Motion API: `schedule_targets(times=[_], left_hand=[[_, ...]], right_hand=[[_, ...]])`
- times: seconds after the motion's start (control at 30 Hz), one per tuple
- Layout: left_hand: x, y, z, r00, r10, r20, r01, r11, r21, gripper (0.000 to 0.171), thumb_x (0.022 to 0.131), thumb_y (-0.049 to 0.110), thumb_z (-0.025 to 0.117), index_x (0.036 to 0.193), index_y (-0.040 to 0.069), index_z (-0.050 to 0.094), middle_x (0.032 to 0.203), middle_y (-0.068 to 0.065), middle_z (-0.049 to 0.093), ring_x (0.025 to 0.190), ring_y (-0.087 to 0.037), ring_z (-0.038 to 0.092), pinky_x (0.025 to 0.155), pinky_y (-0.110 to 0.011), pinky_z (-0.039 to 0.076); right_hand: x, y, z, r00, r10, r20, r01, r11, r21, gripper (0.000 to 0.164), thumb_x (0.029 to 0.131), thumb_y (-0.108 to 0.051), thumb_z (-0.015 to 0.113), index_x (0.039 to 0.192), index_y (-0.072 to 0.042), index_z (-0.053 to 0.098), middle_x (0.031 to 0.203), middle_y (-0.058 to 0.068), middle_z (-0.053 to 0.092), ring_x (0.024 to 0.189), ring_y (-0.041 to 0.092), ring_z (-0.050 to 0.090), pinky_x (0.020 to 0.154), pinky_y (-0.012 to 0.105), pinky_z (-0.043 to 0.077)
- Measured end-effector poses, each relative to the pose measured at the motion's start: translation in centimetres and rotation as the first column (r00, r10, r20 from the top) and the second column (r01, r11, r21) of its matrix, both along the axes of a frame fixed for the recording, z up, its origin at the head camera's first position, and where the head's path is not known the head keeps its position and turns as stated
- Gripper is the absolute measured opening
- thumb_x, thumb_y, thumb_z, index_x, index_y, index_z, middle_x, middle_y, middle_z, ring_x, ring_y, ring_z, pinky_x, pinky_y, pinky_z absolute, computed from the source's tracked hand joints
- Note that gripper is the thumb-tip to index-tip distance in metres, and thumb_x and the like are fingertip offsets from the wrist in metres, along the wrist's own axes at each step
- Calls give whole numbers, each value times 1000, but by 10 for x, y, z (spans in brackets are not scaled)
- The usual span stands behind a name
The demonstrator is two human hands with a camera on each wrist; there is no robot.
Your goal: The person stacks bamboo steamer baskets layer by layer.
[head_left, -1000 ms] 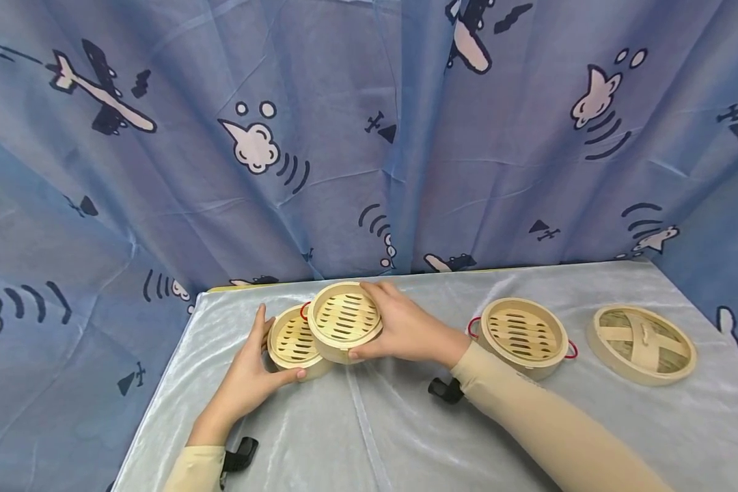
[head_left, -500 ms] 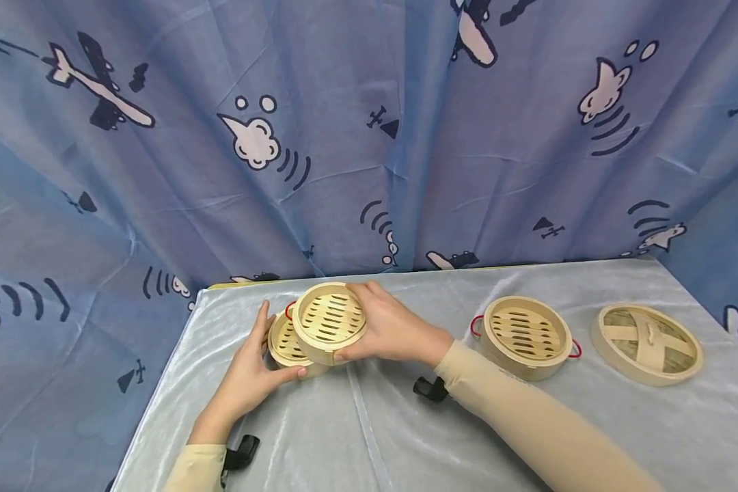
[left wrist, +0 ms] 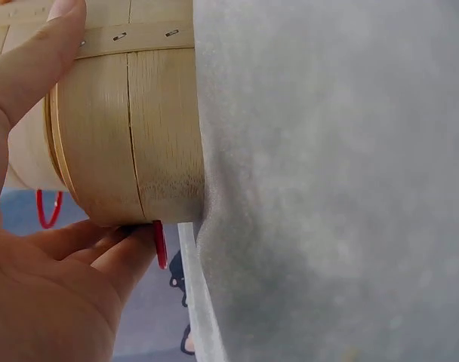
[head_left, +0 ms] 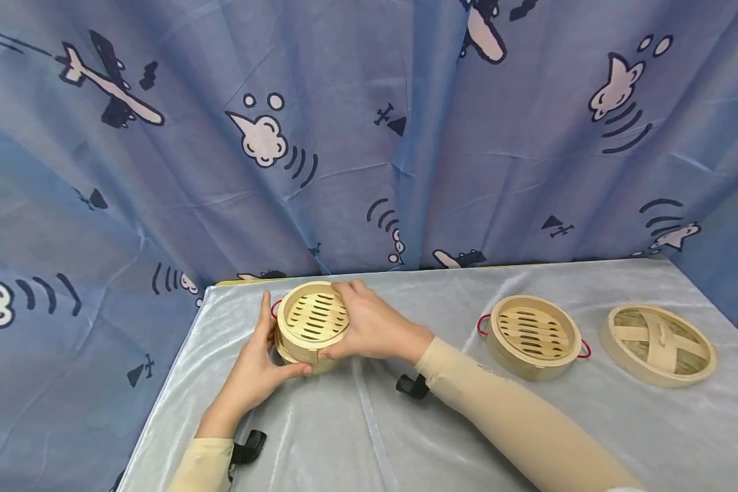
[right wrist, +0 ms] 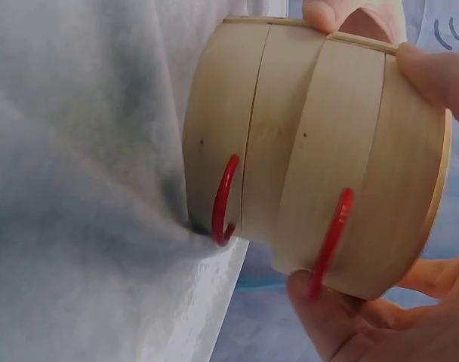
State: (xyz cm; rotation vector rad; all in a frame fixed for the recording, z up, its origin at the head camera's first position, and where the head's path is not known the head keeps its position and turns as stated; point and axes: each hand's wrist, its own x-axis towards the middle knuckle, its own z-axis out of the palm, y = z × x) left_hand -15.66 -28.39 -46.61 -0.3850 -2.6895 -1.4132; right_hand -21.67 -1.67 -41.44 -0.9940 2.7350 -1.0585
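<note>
Two round bamboo steamer baskets are together at the left of the table. My right hand grips the upper basket by its right side, thumb in front and fingers behind. The lower basket stands on the cloth, mostly hidden from above. Around its left side curls my left hand, thumb at the front. In the right wrist view the upper basket meets the lower one slightly offset and tilted. Each has a red loop handle on the side seen there.
A third steamer basket with red loops stands to the right on the grey cloth. Farther right lies a woven bamboo lid with crossed bands. A blue patterned curtain hangs behind the table.
My right hand has carried the upper basket leftward until it covers most of the lower one. The left hand has stayed around the lower basket. The head view has shifted slightly.
</note>
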Motion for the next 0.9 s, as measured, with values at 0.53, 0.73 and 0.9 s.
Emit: schedule_targets(times=[0.53,0.73,0.9], left_hand=[[-3,2,-1,1000,-9,29,7,997,79,159,70,21,106,175,21,-13,180,-8,21,156,-31,40,124,-51,32],[-2,1,-2,1000,7,29,-9,997,76,158,71,21,106,175,25,-13,181,-9,20,152,-33,46,122,-56,36],[-3,0,-3,1000,20,20,-22,998,57,160,70,24,107,175,27,-14,177,-11,30,147,-35,51,120,-59,39]], right_hand=[[-4,-16,7,1000,1,-28,1,996,84,116,69,-56,98,157,0,47,129,16,54,110,26,59,99,44,56],[-5,-22,9,999,-3,-45,7,995,102,116,68,-58,98,156,-1,48,126,15,54,108,25,58,98,43,56],[-6,-23,12,999,-4,-46,9,992,123,115,68,-57,99,155,0,49,127,16,54,108,26,59,99,43,56]])
